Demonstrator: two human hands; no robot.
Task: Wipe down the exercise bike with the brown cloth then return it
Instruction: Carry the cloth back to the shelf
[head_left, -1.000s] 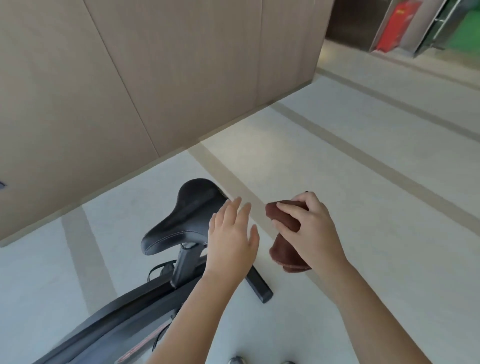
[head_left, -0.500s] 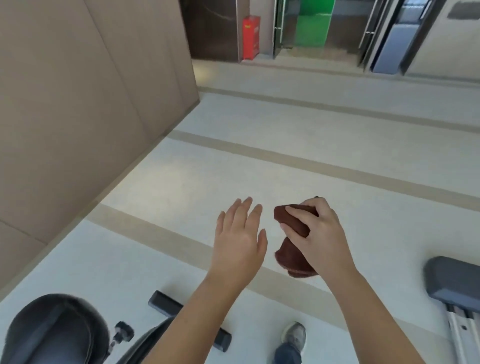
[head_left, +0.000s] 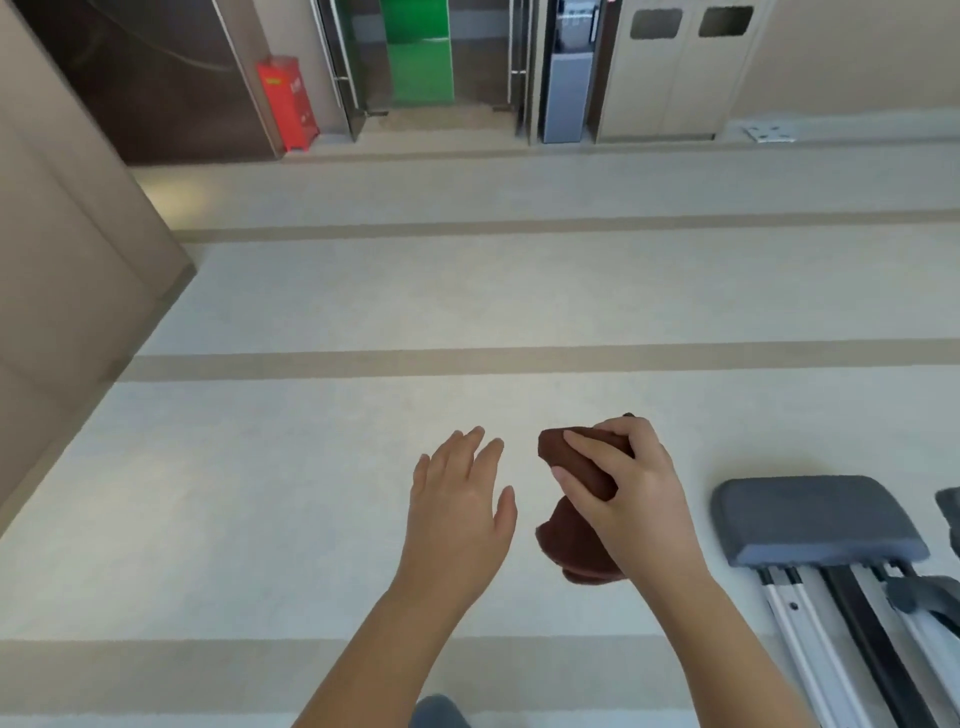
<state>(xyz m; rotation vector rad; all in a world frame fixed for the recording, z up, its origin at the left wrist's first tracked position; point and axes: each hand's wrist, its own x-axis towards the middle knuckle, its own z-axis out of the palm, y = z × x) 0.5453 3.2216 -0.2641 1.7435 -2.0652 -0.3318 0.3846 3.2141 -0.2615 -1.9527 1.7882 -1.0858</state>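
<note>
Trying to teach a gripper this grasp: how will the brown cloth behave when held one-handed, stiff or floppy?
Probably floppy: the brown cloth bunches out above the right hand gripping it and sags below it. Likely light, since that hand alone carries it in the air while the left hand is open beside it. It looks plush, so probably not slippery.

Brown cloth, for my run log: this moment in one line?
right hand: grips brown cloth; left hand: open, empty; grey pad: at right
</note>
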